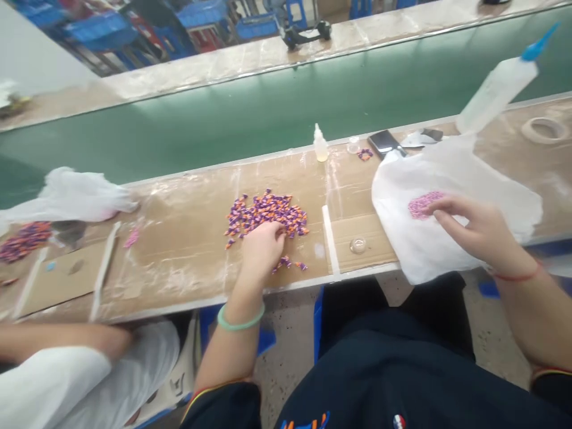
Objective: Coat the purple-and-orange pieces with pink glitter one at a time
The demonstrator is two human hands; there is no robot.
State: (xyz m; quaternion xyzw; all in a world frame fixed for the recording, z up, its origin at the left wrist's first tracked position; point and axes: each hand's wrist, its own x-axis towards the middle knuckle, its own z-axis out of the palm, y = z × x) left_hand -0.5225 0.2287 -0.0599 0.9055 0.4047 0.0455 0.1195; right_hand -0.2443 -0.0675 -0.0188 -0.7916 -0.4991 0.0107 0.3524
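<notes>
My left hand (pixel 264 247) rests at the near edge of a pile of small purple-and-orange pieces (pixel 272 208). Its fingers are curled in, and whatever they pinch is hidden. A few stray purple-and-orange pieces (pixel 301 266) lie just beside that hand. Over a white plastic bag (pixel 411 250) on the right, my right hand (pixel 476 229) reaches into a small heap of pink bits (pixel 422 204). Its thumb and index finger come close together at the heap; anything between them is too small to make out.
A small dropper bottle (pixel 320 146), a phone (pixel 386 143) and a purple-orange ring (pixel 365 154) stand along the back. A small clear dish (pixel 358 245) sits on cardboard. Farther right are a large squeeze bottle (pixel 498 95) and a tape roll (pixel 544 130). Another person's arm (pixel 62 342) is at left.
</notes>
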